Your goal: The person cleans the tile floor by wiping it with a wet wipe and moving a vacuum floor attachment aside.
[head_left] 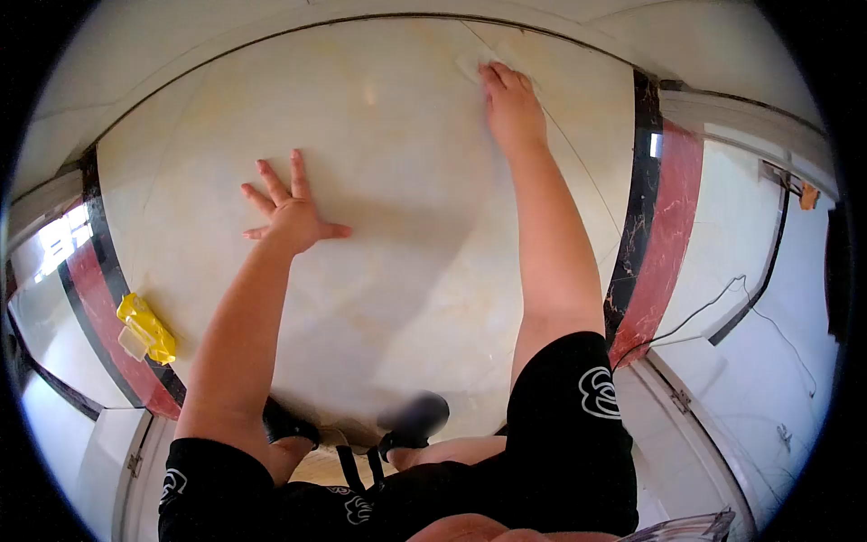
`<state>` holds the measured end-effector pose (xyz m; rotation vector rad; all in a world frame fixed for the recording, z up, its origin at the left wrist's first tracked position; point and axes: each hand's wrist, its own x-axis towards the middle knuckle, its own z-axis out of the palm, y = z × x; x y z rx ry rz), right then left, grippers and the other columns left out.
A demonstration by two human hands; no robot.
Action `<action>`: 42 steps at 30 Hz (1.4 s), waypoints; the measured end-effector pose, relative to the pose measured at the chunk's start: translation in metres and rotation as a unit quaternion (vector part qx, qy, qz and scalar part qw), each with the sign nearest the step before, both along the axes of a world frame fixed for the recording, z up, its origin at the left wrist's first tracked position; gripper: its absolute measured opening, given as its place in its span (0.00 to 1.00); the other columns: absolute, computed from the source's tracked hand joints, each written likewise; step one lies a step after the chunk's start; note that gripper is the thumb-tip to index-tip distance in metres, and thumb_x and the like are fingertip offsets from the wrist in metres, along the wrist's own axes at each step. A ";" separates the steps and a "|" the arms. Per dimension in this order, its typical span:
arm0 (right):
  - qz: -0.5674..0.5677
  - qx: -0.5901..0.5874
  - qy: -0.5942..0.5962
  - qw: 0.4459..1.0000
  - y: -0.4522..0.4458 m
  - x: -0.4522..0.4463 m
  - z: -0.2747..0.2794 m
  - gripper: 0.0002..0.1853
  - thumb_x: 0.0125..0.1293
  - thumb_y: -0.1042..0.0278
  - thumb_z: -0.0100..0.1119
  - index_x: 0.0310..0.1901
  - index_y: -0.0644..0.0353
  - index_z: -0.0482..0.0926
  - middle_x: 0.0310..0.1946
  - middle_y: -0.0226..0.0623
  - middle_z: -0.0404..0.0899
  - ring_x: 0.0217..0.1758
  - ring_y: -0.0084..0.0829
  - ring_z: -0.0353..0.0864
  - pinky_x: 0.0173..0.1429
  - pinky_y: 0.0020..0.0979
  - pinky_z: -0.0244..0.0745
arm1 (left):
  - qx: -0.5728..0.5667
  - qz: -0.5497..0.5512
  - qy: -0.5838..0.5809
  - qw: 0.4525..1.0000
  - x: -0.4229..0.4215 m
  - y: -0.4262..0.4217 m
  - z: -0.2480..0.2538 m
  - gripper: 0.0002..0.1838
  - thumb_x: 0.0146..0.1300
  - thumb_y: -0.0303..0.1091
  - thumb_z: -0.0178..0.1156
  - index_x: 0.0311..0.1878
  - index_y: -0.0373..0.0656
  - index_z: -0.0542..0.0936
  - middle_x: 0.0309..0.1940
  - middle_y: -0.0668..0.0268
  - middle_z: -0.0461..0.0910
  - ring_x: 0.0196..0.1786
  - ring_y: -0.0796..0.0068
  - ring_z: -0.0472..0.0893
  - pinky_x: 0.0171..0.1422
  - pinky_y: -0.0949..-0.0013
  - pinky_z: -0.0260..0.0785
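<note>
Pale cloth (469,66), upper frame right of centre, lay under the fingertips of the right hand (513,101), edges poking out to either side; mostly covered, so long axis couldn't be told. Right hand was the nearer one, its fingers close together over the cloth; pressing or gripping, couldn't tell. Left hand (293,214), left of centre and well apart from the cloth, had fingers spread on the floor (388,154), holding nothing. Floor was glossy cream tile, a thin seam running beside the right forearm. Yellow packet (149,331) sat lower left, near the left forearm. Black and red stone bands (664,244) edged both sides; thin cable (742,277) at right; dark shoes (423,415) bottom centre.
</note>
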<state>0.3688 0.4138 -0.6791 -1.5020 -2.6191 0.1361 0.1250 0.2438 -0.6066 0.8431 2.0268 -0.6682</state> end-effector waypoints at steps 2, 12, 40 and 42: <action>-0.012 -0.018 -0.031 0.999 -0.011 0.009 0.004 0.17 0.65 0.69 0.47 0.55 0.53 0.73 0.55 0.29 0.73 0.57 0.38 0.71 0.58 0.37 0.73 | -0.006 0.009 0.003 1.000 0.001 0.003 0.002 0.74 0.35 0.56 0.77 0.71 0.70 0.24 0.72 0.57 0.14 0.73 0.40 0.22 0.62 0.23 0.47; -0.005 0.042 -0.003 0.999 0.002 0.008 -0.004 0.14 0.64 0.64 0.48 0.51 0.51 0.75 0.51 0.27 0.75 0.55 0.35 0.72 0.55 0.35 0.74 | 0.003 -0.013 -0.001 1.000 -0.004 -0.005 -0.006 0.73 0.36 0.56 0.76 0.71 0.69 0.25 0.72 0.55 0.15 0.72 0.37 0.23 0.59 0.23 0.51; -0.101 -0.060 0.029 0.993 -0.027 0.019 0.012 0.14 0.65 0.64 0.48 0.51 0.52 0.76 0.52 0.26 0.75 0.56 0.35 0.71 0.57 0.35 0.72 | 0.031 -0.019 -0.009 0.999 -0.006 -0.008 -0.010 0.76 0.32 0.58 0.77 0.70 0.69 0.24 0.71 0.52 0.14 0.71 0.33 0.23 0.55 0.20 0.51; -0.041 -0.023 -0.008 0.999 -0.031 0.038 -0.001 0.14 0.65 0.65 0.47 0.51 0.53 0.75 0.53 0.27 0.74 0.57 0.36 0.71 0.58 0.35 0.71 | 0.035 -0.016 -0.007 0.999 -0.006 -0.008 -0.011 0.76 0.31 0.58 0.77 0.70 0.69 0.24 0.71 0.52 0.15 0.71 0.33 0.23 0.55 0.20 0.52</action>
